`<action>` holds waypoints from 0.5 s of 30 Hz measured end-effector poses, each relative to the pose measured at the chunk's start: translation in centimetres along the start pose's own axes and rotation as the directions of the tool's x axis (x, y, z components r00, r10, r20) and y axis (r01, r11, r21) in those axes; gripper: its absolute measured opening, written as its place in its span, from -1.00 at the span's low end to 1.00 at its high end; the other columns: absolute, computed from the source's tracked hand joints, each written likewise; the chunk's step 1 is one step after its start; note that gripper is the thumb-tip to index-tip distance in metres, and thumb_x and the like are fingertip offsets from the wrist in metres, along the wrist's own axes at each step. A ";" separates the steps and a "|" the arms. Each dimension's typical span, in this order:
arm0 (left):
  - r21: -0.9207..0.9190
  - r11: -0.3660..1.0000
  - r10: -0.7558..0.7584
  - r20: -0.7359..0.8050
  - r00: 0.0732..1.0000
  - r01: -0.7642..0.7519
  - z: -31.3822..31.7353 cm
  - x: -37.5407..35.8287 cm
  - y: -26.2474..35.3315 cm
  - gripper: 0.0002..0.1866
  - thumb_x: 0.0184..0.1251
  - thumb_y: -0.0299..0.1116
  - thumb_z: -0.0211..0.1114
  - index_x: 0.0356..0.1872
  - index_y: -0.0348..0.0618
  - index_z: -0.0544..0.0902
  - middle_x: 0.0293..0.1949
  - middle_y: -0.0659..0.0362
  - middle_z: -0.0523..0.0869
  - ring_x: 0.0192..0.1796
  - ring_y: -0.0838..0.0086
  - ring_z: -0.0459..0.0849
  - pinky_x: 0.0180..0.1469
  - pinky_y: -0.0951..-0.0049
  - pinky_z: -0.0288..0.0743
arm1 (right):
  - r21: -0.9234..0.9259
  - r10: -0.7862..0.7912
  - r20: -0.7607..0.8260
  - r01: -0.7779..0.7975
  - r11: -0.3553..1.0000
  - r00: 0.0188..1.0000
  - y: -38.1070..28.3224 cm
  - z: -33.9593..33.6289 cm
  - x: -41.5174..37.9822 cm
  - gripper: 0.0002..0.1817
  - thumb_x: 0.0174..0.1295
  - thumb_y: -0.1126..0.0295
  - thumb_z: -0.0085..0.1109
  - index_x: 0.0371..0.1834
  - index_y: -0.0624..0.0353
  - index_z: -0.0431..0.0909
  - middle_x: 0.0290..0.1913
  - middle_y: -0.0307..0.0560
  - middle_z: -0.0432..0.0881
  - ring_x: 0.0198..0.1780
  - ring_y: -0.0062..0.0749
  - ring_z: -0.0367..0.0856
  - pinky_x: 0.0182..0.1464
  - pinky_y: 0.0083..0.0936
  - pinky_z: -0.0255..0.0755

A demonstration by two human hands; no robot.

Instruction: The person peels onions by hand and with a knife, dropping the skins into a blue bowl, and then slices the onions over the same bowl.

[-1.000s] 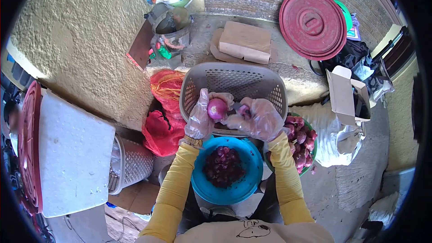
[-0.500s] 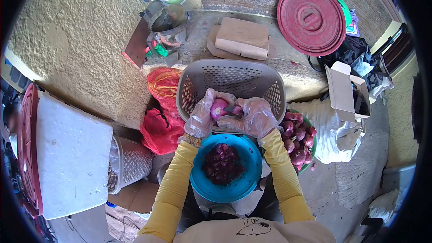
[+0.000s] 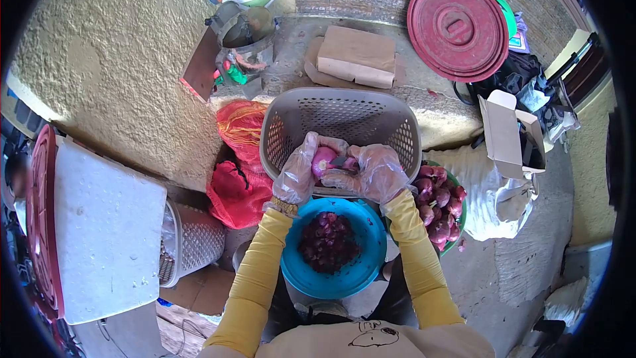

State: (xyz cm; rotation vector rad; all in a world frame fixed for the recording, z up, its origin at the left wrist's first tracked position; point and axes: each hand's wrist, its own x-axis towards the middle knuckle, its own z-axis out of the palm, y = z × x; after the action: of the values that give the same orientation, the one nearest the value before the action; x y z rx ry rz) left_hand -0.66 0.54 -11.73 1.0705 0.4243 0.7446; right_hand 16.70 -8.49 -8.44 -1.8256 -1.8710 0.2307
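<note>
Above the near rim of a grey-brown basket (image 3: 344, 101), my left hand (image 3: 299, 171), in a clear plastic glove, is closed around a purple onion (image 3: 324, 162). My right hand (image 3: 379, 171), gloved too, has its fingers wrapped round a small dark tool (image 3: 344, 162), perhaps a knife, that meets the onion's right side. Below my hands stands a blue basin (image 3: 332, 285) with dark red onion pieces or skins (image 3: 328, 242) in it. Red onions (image 3: 437, 205) fill a green container (image 3: 457, 237) to the right of my right wrist.
Red mesh bags (image 3: 240, 192) lie left of the basket. A white foam lid (image 3: 109, 229) and a perforated bin (image 3: 199, 238) stand further left. Behind are a cardboard piece (image 3: 358, 56) and a large red lid (image 3: 457, 29). An open box (image 3: 503, 136) and white sack (image 3: 487, 202) are right.
Both hands keep nearly the same place, with the onion and dark tool between them. Only a very slight shift of the fingers shows.
</note>
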 end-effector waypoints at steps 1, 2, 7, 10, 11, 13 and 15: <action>-0.010 1.000 -0.002 -0.002 1.000 0.002 0.0 0.0 -0.1 -0.31 0.72 0.20 -0.13 0.01 -0.31 0.68 0.03 0.03 0.73 0.11 0.35 0.67 0.28 0.29 0.54 | 0.018 0.002 0.011 -0.002 1.000 1.000 0.1 0.1 -0.1 -0.24 0.09 -0.43 0.36 -0.14 0.16 0.73 -0.40 0.23 0.68 -0.23 0.24 0.70 -0.13 0.00 0.55; -0.020 1.000 -0.005 -0.004 1.000 0.005 0.0 0.1 -0.3 -0.32 0.73 0.19 -0.14 0.00 -0.31 0.68 0.03 0.02 0.73 0.11 0.34 0.67 0.29 0.29 0.54 | 0.019 0.003 0.010 -0.003 1.000 1.000 0.2 0.2 -0.1 -0.24 0.09 -0.43 0.36 -0.14 0.16 0.73 -0.40 0.23 0.68 -0.23 0.24 0.70 -0.13 0.00 0.55; -0.004 1.000 0.015 0.010 1.000 -0.015 -0.2 0.2 -0.5 -0.32 0.75 0.16 -0.18 -0.02 -0.30 0.67 0.04 0.01 0.73 0.11 0.33 0.68 0.30 0.27 0.52 | 0.030 0.007 0.021 -0.007 1.000 1.000 -0.2 -0.4 -0.1 -0.24 0.09 -0.44 0.34 -0.15 0.14 0.72 -0.46 0.21 0.64 -0.28 0.23 0.69 -0.17 0.01 0.53; 0.007 1.000 0.014 0.018 1.000 -0.014 -0.3 0.2 -0.6 -0.32 0.76 0.16 -0.19 -0.03 -0.30 0.67 0.04 0.01 0.73 0.10 0.33 0.68 0.30 0.27 0.52 | -0.015 0.005 0.027 -0.004 1.000 1.000 -0.4 -0.9 -0.1 -0.23 0.08 -0.45 0.34 -0.12 0.12 0.73 -0.46 0.19 0.65 -0.29 0.20 0.69 -0.17 0.00 0.53; 0.008 1.000 0.025 0.030 0.999 -0.025 -0.4 0.3 -0.6 -0.32 0.75 0.16 -0.19 -0.02 -0.30 0.68 0.04 0.01 0.73 0.10 0.34 0.67 0.30 0.28 0.52 | -0.014 0.006 0.026 -0.005 1.000 1.000 -0.3 -1.0 0.0 -0.23 0.08 -0.45 0.34 -0.12 0.12 0.73 -0.46 0.19 0.65 -0.29 0.20 0.69 -0.17 0.00 0.53; 0.023 1.000 0.010 0.015 1.000 -0.010 -0.3 0.2 -0.6 -0.32 0.75 0.17 -0.18 -0.01 -0.30 0.68 0.05 0.02 0.73 0.10 0.34 0.67 0.29 0.29 0.52 | -0.041 0.021 0.059 -0.019 0.999 0.998 -0.3 -1.0 0.0 -0.23 0.08 -0.46 0.34 -0.10 0.10 0.74 -0.45 0.16 0.67 -0.29 0.16 0.70 -0.15 -0.01 0.54; 0.038 0.999 -0.003 0.001 1.000 0.003 -0.2 0.2 -0.5 -0.33 0.75 0.17 -0.17 0.00 -0.29 0.68 0.05 0.02 0.73 0.10 0.35 0.67 0.28 0.30 0.52 | -0.016 0.012 0.045 -0.011 1.000 0.999 -0.2 -0.8 -0.1 -0.23 0.09 -0.46 0.34 -0.10 0.10 0.74 -0.45 0.15 0.68 -0.29 0.16 0.71 -0.15 -0.02 0.55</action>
State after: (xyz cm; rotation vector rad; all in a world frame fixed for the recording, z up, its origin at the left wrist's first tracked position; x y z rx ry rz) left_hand -0.50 0.66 -12.23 1.1058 0.4404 0.7359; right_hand 16.87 -8.77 -7.71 -1.8566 -1.8980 0.2645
